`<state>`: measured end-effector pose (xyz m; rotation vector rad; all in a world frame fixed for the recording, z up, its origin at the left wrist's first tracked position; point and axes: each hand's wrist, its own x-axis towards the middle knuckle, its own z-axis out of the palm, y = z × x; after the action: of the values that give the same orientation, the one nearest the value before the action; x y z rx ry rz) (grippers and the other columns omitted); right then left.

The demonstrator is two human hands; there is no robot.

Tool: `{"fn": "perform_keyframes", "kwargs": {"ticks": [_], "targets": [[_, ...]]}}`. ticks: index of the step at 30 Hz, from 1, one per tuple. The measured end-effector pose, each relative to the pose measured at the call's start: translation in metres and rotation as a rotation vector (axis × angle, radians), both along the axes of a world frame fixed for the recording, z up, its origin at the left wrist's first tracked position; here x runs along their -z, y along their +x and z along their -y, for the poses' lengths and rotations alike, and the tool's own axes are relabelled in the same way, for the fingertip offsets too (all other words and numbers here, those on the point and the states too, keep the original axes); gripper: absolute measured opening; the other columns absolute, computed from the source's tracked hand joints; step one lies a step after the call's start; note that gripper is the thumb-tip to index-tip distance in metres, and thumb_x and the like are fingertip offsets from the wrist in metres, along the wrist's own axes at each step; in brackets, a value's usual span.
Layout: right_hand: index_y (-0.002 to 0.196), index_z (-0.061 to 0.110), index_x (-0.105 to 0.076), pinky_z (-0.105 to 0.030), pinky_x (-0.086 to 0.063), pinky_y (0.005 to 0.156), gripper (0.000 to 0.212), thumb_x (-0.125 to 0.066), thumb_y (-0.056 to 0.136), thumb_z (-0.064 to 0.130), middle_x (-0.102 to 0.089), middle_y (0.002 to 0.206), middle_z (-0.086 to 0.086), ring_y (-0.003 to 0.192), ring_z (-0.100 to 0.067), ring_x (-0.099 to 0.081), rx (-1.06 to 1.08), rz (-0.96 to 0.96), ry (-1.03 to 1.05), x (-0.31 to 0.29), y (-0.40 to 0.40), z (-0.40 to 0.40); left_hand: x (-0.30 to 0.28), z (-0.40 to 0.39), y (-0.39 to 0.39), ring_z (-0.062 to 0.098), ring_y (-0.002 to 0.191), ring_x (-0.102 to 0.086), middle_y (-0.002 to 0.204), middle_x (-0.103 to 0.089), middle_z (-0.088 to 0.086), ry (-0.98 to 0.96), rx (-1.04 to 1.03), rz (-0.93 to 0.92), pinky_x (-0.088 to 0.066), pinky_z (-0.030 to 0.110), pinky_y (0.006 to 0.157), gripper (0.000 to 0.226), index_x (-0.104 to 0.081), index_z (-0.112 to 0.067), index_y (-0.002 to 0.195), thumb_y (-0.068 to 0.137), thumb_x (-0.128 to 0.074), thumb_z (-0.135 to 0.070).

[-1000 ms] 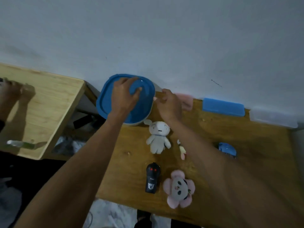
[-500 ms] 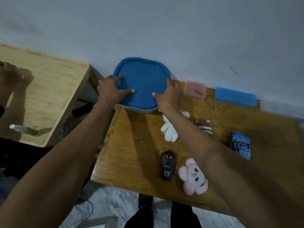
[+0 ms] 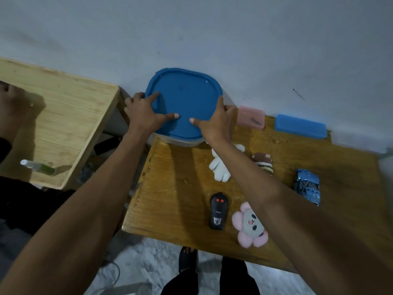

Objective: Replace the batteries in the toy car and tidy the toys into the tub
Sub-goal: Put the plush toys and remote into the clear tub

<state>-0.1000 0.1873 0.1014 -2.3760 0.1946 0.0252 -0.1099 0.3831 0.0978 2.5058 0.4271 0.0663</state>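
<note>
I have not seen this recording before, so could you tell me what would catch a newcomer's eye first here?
The big blue lid on the tub against the wall stands out, with the left hand and right hand gripping its two sides, thumbs on top. Nearer, on the wooden table, lie a black remote, a pink flower plush and a blue toy car.

Dim, bluish light is falling from above, forearms are casting soft shadows across the wooden table [image 3: 174,188], and wide-angle distortion is bending and smearing the edges.
</note>
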Motion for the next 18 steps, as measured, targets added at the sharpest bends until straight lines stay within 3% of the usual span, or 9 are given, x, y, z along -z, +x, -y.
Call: {"fn": "perform_keyframes", "kwargs": {"ticks": [8, 13, 18], "targets": [[0.153, 0.024, -0.02, -0.035, -0.053, 0.071, 0.107, -0.083, 0.072, 0.053, -0.033, 0.133, -0.006, 0.112, -0.027, -0.054, -0.026, 0.001, -0.056, -0.023, -0.076, -0.008, -0.028, -0.007, -0.082, 0.039, 0.139, -0.023, 0.153, -0.032, 0.017, 0.004, -0.006, 0.023, -0.025, 0.051, 0.113, 0.106, -0.043, -0.019, 0.154, 0.067, -0.078, -0.07], [0.155, 0.023, -0.016, -0.039, -0.054, 0.082, 0.108, -0.082, 0.075, 0.052, -0.029, 0.139, -0.009, 0.119, -0.03, -0.052, -0.044, -0.045, -0.084, -0.012, -0.136, -0.015, -0.015, -0.014, -0.145, 0.038, 0.135, -0.026, 0.149, -0.033, 0.015, -0.024, -0.019, -0.004, -0.032, 0.055, 0.111, 0.114, -0.044, -0.02, 0.153, 0.061, -0.067, -0.082], [0.154, 0.02, -0.017, -0.04, -0.052, 0.09, 0.11, -0.084, 0.072, 0.05, -0.029, 0.139, -0.011, 0.122, -0.032, -0.049, -0.014, -0.078, -0.068, 0.012, -0.185, -0.019, 0.012, -0.015, -0.187, 0.038, 0.131, -0.029, 0.144, -0.036, 0.015, 0.002, -0.011, -0.026, -0.035, 0.054, 0.11, 0.115, -0.046, -0.02, 0.152, 0.06, -0.072, -0.084]]}}
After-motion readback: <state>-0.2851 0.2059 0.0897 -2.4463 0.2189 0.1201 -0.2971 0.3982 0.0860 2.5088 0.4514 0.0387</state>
